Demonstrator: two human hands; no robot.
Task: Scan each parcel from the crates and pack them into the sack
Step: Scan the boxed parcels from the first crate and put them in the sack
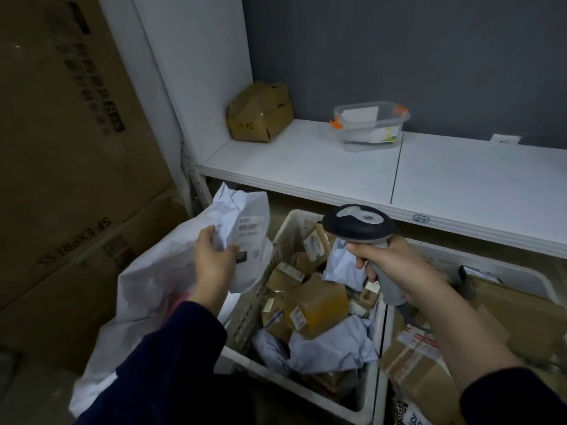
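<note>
Print on the label of the crumpled white plastic mailer parcel (245, 240) is too small to read; only barcodes and dark blocks show. The right white plastic crate (506, 266) is cut off by the frame edge and partly hidden behind the right forearm. The left arm's dark blue sleeve covers part of the white woven sack (147, 286). Something pink shows inside the sack, too unclear to name.

The parcel is a soft, wrinkled bag, held upright in the air with its label towards the camera, above the sack's edge and the near crate's left wall. The left hand (211, 256) pinches its left side, thumb in front and fingers curled behind. The right hand (395, 268) has its fingers wrapped tight round the grey handle of the dark blue and grey handheld barcode scanner (357, 223). The scanner's head sits to the right of the parcel, apart from it, over the crate.

The near white slatted plastic crate (254, 305) holds taped brown cardboard boxes (316, 305) with white labels, heaped among pale bluish mailer bags (331, 348). The right crate holds flatter brown cartons (414, 372) with red-and-white labels. Behind, the white shelf (306, 167) carries a dented brown cardboard box (259, 113) and a clear plastic tub with orange clips (369, 125), papers inside it. Large brown stacked cartons (61, 148) stand at the left.
</note>
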